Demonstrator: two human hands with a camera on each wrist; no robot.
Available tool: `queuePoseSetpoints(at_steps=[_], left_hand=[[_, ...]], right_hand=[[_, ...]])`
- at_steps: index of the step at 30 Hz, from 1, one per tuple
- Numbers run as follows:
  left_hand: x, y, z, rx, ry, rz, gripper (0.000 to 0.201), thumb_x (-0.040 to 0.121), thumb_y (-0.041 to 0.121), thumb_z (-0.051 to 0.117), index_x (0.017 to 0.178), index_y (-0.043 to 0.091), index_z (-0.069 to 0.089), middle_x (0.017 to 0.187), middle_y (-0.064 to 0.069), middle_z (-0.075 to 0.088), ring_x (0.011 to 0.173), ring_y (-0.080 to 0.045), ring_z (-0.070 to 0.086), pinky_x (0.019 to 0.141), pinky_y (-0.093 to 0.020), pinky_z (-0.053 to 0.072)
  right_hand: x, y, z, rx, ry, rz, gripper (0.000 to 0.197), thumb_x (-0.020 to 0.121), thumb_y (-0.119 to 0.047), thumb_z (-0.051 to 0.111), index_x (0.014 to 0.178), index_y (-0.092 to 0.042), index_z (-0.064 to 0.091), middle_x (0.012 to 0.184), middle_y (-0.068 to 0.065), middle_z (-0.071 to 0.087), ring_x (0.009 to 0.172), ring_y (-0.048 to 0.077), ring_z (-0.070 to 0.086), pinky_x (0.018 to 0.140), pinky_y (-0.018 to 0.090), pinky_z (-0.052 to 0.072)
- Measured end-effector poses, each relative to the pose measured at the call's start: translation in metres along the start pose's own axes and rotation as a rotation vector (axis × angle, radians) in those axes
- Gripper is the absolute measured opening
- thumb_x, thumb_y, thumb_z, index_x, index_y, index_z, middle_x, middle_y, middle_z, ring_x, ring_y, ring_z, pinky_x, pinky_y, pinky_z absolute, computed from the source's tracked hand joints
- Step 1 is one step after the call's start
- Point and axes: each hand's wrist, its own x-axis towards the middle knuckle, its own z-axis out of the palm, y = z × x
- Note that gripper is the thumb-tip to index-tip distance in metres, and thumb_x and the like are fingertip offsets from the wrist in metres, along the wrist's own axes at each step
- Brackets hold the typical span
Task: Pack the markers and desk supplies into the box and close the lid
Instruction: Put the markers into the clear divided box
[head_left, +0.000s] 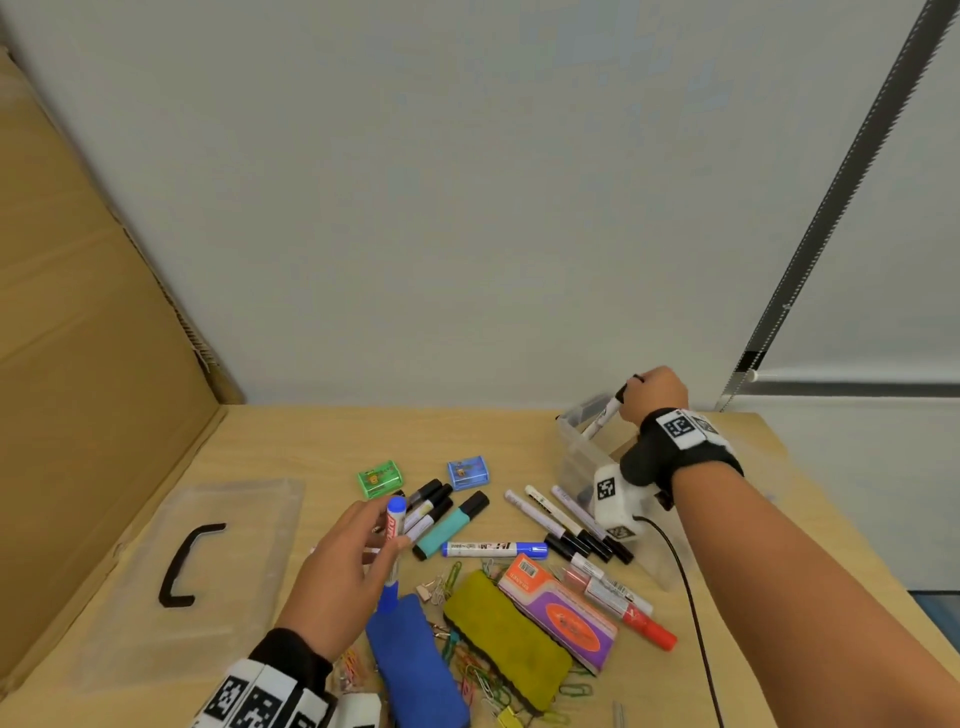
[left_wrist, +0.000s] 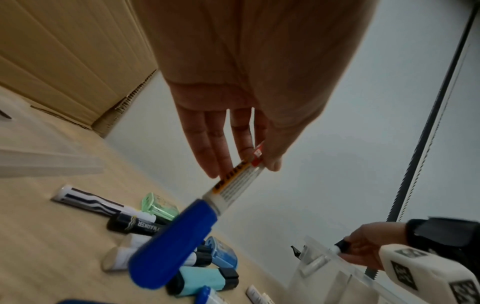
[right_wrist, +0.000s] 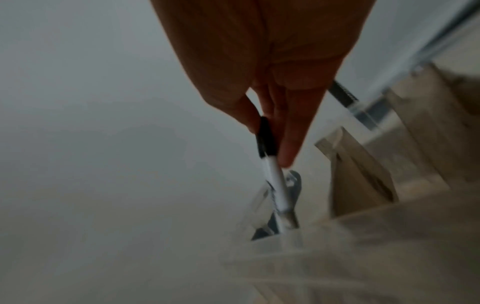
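**Q:** so what's the layout on your end?

**Me:** Wooden surface (head_left: 519, 436), cardboard sheet (head_left: 78, 312) propped along my left. The clear lid (head_left: 249, 519) with the black handle lies flat near my left side, off the clear box (head_left: 576, 452), which sits open at the far right. In between is a heap: yellow eraser (head_left: 506, 634), blue eraser (head_left: 423, 670), markers, two little sharpeners, loose paper clips.

**Q:** and your hands?

**Me:** My right hand (head_left: 654, 392) is over the box, fingers (right_wrist: 288, 144) pinching a thin black-capped marker (head_left: 602, 415) by its cap, barrel angled down into the box. My left hand (head_left: 345, 566) is above the heap, thumb and fingers (left_wrist: 218, 156) pinching a blue-capped marker (left_wrist: 171, 246) off the surface.
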Motion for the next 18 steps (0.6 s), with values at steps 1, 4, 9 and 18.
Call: queuePoseSetpoints(at_steps=[1,4,9,18], left_hand=[[0.0,-0.002,0.0,0.007,-0.006,-0.006,0.035,0.095,0.031,0.05,0.128,0.037,0.041,0.108,0.021,0.05,0.096,0.007,0.055,0.071,-0.005,0.044],[0.0,-0.008,-0.003,0.017,0.015,-0.029,0.038,0.095,0.029,0.051,0.132,0.032,0.044,0.11,0.015,0.054,0.098,0.005,0.054,0.074,-0.007,0.043],[0.001,0.006,-0.012,0.03,0.049,0.036,0.043,0.093,0.027,0.055,0.122,0.05,0.035,0.1,0.023,0.052,0.087,0.004,0.059,0.069,-0.013,0.048],[0.06,0.08,0.019,-0.074,0.131,0.123,0.015,0.089,0.018,0.061,0.089,0.027,0.048,0.103,0.019,0.061,0.086,0.007,0.061,0.073,-0.012,0.053]], right_hand=[[0.002,-0.003,0.001,-0.039,-0.093,0.055,0.031,0.095,-0.02,0.049,0.117,-0.001,0.059,0.118,0.018,0.063,0.091,0.03,0.057,0.071,0.029,0.041],[0.004,-0.009,-0.001,-0.227,-0.213,0.047,0.036,0.096,-0.024,0.047,0.125,-0.004,0.057,0.126,0.014,0.06,0.113,0.029,0.059,0.088,0.029,0.046],[-0.027,0.008,-0.018,-0.123,-0.132,-0.089,0.039,0.096,-0.015,0.045,0.133,-0.005,0.047,0.138,0.018,0.047,0.122,0.033,0.05,0.1,0.038,0.04],[-0.056,0.106,-0.046,-0.554,-0.022,-0.111,0.058,0.097,-0.04,0.034,0.147,-0.014,0.025,0.159,0.009,0.012,0.145,0.032,0.009,0.119,0.045,0.014]])
